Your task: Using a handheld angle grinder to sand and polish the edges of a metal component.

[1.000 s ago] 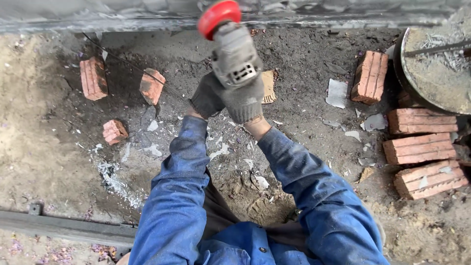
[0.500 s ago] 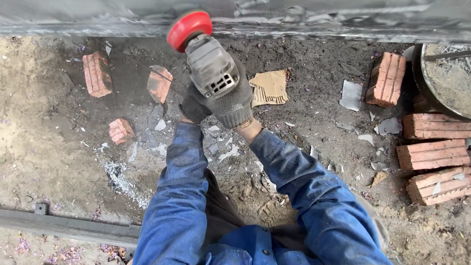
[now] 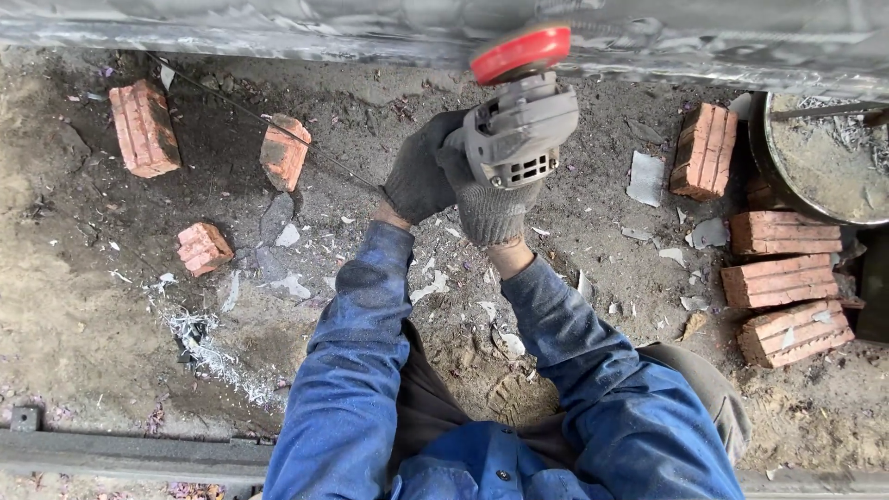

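Both gloved hands, left hand (image 3: 421, 181) and right hand (image 3: 489, 206), grip the grinder (image 3: 517, 130).

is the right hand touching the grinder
Touching. The head view shows the gloved right hand wrapped around the grey grinder body, no gap between glove and housing.
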